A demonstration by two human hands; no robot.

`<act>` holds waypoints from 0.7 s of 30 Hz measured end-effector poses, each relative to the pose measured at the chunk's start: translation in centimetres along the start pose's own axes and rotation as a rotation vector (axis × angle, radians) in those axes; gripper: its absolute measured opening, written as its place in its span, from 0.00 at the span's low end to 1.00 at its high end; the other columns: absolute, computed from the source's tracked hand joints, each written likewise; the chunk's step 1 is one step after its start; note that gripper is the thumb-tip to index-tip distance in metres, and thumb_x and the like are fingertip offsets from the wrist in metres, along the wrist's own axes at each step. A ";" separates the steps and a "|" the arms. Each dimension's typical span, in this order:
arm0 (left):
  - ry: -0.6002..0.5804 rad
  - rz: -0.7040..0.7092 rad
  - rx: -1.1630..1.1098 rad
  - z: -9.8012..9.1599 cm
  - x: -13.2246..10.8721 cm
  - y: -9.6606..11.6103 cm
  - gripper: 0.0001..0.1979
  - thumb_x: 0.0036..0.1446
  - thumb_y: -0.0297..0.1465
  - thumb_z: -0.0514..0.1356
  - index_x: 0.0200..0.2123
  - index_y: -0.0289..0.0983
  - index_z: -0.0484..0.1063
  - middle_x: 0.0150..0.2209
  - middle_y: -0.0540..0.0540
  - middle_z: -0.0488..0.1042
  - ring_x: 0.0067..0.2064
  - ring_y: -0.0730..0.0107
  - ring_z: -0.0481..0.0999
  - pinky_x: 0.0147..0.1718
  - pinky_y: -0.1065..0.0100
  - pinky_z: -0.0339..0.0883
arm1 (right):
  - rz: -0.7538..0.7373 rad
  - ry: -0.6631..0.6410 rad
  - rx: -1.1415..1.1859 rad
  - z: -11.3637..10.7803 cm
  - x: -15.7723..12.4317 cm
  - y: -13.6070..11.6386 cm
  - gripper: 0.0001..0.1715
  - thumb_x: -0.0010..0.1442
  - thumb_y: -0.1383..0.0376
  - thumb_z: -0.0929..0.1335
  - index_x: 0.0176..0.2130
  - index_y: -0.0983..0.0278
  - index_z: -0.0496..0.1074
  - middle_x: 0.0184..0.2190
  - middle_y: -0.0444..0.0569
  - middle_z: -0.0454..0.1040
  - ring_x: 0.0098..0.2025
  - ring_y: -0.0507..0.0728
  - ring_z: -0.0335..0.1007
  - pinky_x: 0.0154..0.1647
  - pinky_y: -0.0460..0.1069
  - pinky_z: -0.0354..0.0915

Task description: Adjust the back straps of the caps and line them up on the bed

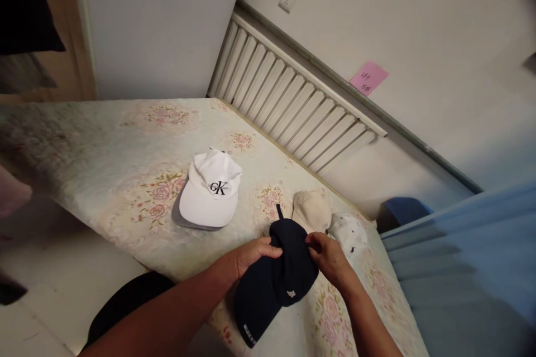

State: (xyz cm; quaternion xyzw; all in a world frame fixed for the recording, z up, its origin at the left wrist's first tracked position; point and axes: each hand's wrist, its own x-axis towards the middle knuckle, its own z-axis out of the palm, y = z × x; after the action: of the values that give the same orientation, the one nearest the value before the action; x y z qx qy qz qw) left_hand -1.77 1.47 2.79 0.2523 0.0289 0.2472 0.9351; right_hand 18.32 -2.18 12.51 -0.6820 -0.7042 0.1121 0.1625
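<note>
Between my two hands is a dark navy baseball cap (288, 256), its brim pointing toward me and down to the left, with a small light emblem on the front panel. My left hand (255, 254) grips the cap's left side, thumb laid over the crown and the other fingers hidden underneath. With bent fingers, my right hand (326, 254) pinches the right edge of the crown. A strap end sticks up from the cap's far side. To the left, a white cap (211, 187) with black lettering lies on the flowered cover. Just beyond my right hand rest a beige cap (312, 209) and a white patterned cap (348, 232).
The flowered cover (146, 139) spreads over a flat bed-like surface. Behind it stands a white radiator (293, 89) along the wall, below a socket (287, 0) and a pink note (368, 78). A blue curtain (464, 256) hangs at the right.
</note>
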 end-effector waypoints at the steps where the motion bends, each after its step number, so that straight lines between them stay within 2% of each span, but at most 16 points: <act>1: -0.009 -0.001 -0.005 0.0 0.0 0.0 0.21 0.46 0.25 0.63 0.46 0.31 0.72 0.37 0.39 0.77 0.37 0.61 0.77 0.45 0.59 0.64 | 0.033 0.005 0.016 0.0 -0.1 0.0 0.12 0.44 0.70 0.61 0.30 0.63 0.70 0.24 0.43 0.71 0.27 0.53 0.66 0.30 0.47 0.60; 5: -0.003 0.020 -0.014 -0.1 0.0 -0.1 0.21 0.47 0.25 0.63 0.47 0.32 0.72 0.38 0.38 0.77 0.38 0.59 0.77 0.45 0.58 0.65 | 0.148 0.070 0.101 -0.4 -0.5 0.6 0.09 0.41 0.69 0.61 0.27 0.63 0.67 0.19 0.38 0.65 0.23 0.51 0.60 0.25 0.45 0.55; 11: 0.022 0.085 -0.038 -0.5 0.4 0.0 0.21 0.48 0.26 0.62 0.48 0.34 0.71 0.40 0.40 0.77 0.38 0.60 0.76 0.45 0.57 0.64 | 0.239 0.158 0.150 -1.6 -1.2 1.9 0.06 0.40 0.68 0.63 0.24 0.63 0.66 0.17 0.37 0.64 0.21 0.50 0.59 0.24 0.45 0.54; 17: 0.046 0.089 -0.058 -0.7 0.5 0.1 0.20 0.49 0.26 0.61 0.47 0.33 0.71 0.39 0.39 0.77 0.40 0.59 0.76 0.46 0.56 0.63 | 0.279 0.185 0.206 -0.5 -1.0 2.9 0.06 0.44 0.66 0.63 0.27 0.63 0.67 0.19 0.38 0.65 0.23 0.51 0.62 0.27 0.47 0.58; 21: 0.100 0.076 -0.077 -0.6 0.4 0.2 0.18 0.48 0.26 0.61 0.45 0.31 0.72 0.37 0.40 0.77 0.36 0.61 0.76 0.44 0.57 0.64 | 0.283 0.205 0.275 0.3 -1.6 2.9 0.12 0.47 0.61 0.65 0.33 0.63 0.70 0.26 0.43 0.71 0.28 0.54 0.67 0.31 0.49 0.62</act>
State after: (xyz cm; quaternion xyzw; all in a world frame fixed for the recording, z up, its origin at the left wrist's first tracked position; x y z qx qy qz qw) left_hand -1.61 2.14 2.37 0.2043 0.0565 0.2959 0.9314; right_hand 20.87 -3.59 10.99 -0.7534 -0.5593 0.1587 0.3072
